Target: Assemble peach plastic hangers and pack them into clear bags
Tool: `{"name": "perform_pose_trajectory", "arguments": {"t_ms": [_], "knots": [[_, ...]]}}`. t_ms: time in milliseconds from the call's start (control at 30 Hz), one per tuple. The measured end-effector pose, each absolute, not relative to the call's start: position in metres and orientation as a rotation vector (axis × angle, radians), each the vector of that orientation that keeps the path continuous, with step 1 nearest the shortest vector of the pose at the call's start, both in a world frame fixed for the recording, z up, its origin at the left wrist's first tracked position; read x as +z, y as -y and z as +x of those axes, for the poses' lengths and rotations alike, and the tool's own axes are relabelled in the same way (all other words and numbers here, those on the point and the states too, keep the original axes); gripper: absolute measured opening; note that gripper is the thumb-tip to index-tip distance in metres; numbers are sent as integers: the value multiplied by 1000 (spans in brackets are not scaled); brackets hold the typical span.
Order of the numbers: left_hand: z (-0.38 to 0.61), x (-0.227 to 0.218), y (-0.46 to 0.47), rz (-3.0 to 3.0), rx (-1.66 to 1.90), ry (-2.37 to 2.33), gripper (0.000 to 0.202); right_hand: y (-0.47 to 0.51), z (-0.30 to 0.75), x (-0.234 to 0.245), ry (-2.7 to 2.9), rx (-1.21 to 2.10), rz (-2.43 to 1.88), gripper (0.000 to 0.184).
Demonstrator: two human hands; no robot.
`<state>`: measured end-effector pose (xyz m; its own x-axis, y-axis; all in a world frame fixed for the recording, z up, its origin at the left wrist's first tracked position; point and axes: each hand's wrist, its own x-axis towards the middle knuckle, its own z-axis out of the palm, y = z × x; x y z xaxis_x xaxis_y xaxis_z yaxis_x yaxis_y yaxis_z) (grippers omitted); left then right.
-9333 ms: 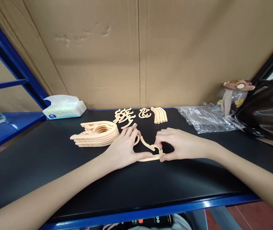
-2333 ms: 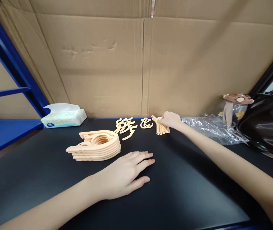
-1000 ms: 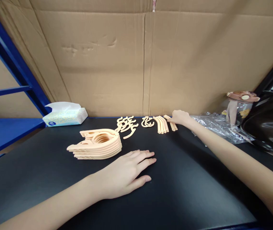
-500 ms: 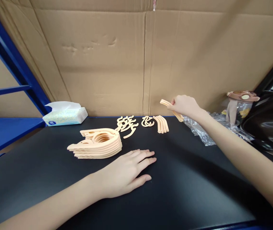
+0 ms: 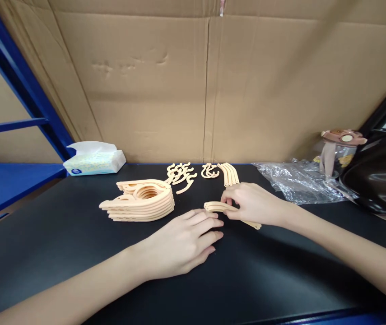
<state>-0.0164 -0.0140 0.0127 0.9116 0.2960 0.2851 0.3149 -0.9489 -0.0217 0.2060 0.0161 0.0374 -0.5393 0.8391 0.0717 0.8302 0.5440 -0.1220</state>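
My right hand [image 5: 248, 204] is now holding the curved strips [image 5: 217, 206] low over the black table [image 5: 267, 275], in front of my left hand [image 5: 182, 243]; half a second ago it was lifting them near the cardboard [image 5: 145, 113]; the pinch is staying clamped on the strips, thumb and fingers together; how many strips I am gripping, I cannot quite tell, though at least two seem to be lying together. For the work, I judge this to be bringing the pieces within reach of both hands; the left is holding nothing that I can see, its fingers bending slightly and its thumb sitting nearer them than in the last view; its fingertips are resting just beside the strips, and whether they are touching, I cannot tell. At the back, the other strips [image 5: 230, 175] are standing as a neat row, as they were half a second ago; the small hooks [image 5: 209, 176] are lying just left of them, the loose pile [image 5: 179, 173] further left; the stacked frames [image 5: 138, 209] are sitting unchanged beyond my left hand, and the tissue pack [image 5: 94, 159] is keeping its corner.
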Motion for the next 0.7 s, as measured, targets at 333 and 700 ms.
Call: {"name": "perform_pose_trajectory", "arguments": {"t_ms": [333,700], "knots": [[-21,7,6,-2784,-660,686,26,-6,198,35,2740,218,-1191,12],[-20,6,5,-2838,-590,785,29,-67,186,51,2674,-169,-1358,19]]}}
